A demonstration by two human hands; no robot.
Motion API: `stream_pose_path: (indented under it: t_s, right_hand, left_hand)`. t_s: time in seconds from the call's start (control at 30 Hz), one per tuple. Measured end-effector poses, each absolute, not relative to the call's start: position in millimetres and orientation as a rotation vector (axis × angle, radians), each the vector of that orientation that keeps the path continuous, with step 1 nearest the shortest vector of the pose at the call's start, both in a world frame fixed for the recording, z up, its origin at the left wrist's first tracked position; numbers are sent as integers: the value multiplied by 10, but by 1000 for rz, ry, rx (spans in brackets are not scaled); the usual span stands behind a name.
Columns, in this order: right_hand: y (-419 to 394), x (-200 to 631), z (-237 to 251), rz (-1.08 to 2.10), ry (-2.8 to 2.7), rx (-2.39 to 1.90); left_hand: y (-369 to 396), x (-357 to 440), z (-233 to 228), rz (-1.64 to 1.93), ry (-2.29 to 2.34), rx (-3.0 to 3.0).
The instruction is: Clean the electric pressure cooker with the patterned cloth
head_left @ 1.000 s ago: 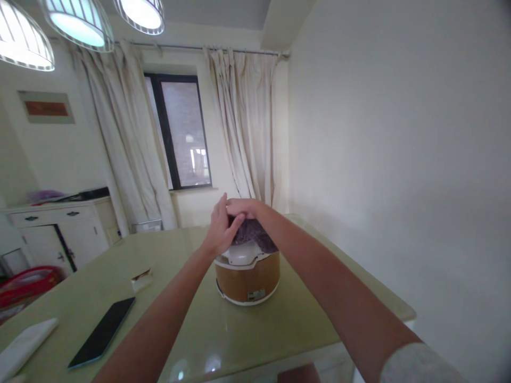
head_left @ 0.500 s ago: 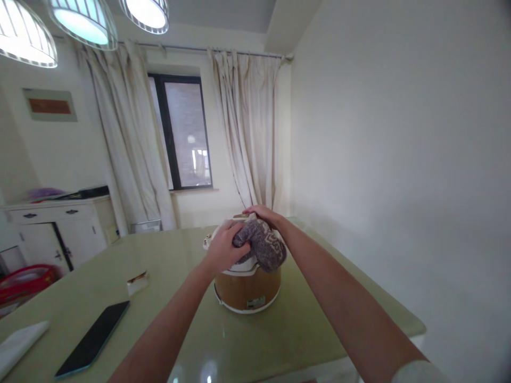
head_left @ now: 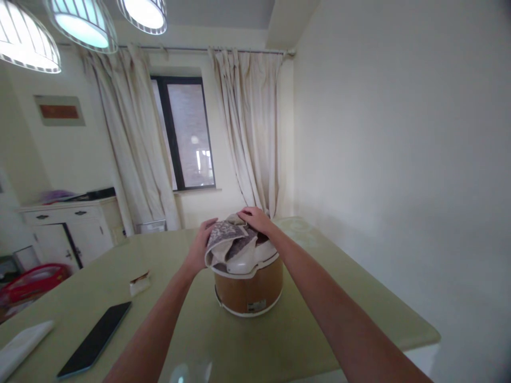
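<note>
Rice cooker (head_left: 249,290), tan-sided with a white lid, stands on the pale green tabletop (head_left: 223,346), towards its far right part and close to the curtained wall. Draped over the lid lies a grey patterned cloth (head_left: 227,236), bunched up, with one fold hanging down the left side of the lid's white handle.

Both arms reach out over the tabletop to it. The left hand (head_left: 199,247) curls round the left edge of the cloth, fingers bent over the fabric and gripping it against the cooker's side. The right hand (head_left: 255,219) lies on top at the far side, fingers spread fairly flat and pressing the cloth down onto the lid rather than closing round it.

Well apart on the left, a dark phone (head_left: 96,340) lies flat on the tabletop, a small wrapped packet (head_left: 139,282) beyond it, and a white folded cloth (head_left: 19,346) at the near left edge. A white cabinet (head_left: 72,229) stands by the wall.
</note>
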State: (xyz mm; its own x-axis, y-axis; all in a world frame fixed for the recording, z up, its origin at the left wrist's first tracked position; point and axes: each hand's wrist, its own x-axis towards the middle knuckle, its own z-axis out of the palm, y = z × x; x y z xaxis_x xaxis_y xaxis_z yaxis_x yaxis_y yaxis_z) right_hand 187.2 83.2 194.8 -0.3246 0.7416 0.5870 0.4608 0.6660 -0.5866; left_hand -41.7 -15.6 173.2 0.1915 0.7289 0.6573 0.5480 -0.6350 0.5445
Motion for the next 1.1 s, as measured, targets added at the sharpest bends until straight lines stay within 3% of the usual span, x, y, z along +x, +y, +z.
stream_pose_path:
  t_s: [0.47,0.63,0.83,1.1]
  right_hand:
    - [864,1887,1958,459,-1920,-996]
    - [826,1892,1968,459,-1943,-999]
    - [803,1884,1962,474,-1880,-1003]
    - [767,1883,1988,491,-1828,-1038]
  left_hand:
    - [-851,11,1556,1336,1407,2679]
    - [-389,-215,1741,1352,1416,2527]
    - [363,-335,1954,1132,1749,2355]
    - [422,-496,1933,1152,1679,1855]
